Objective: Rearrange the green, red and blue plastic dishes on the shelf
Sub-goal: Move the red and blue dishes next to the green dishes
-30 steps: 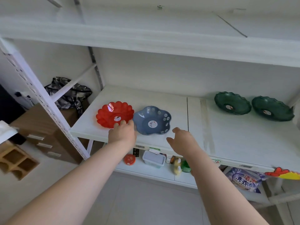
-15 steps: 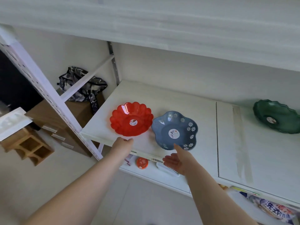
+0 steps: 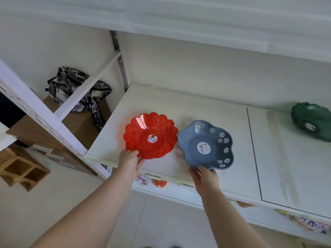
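A red scalloped plastic dish (image 3: 150, 135) and a blue flower-shaped dish (image 3: 206, 145) with white daisy prints are side by side near the front left of the white shelf (image 3: 188, 104). My left hand (image 3: 129, 161) pinches the red dish's near rim. My right hand (image 3: 205, 179) grips the blue dish's near rim, and that dish looks tilted up toward me. A dark green dish (image 3: 311, 120) sits at the far right, partly cut off by the frame edge.
An upper shelf board (image 3: 197, 20) hangs low overhead. A white perforated upright (image 3: 44, 115) stands at the left. Behind it a camouflage bag (image 3: 75, 86) lies on a brown cabinet (image 3: 53, 129). Small items sit on the lower shelf (image 3: 232, 199). A wooden rack (image 3: 19, 169) stands on the floor.
Both hands have moved forward from the shelf edge and taken hold of the rims, left on the red dish, right on the blue one. The view has shifted left, hiding one green dish.
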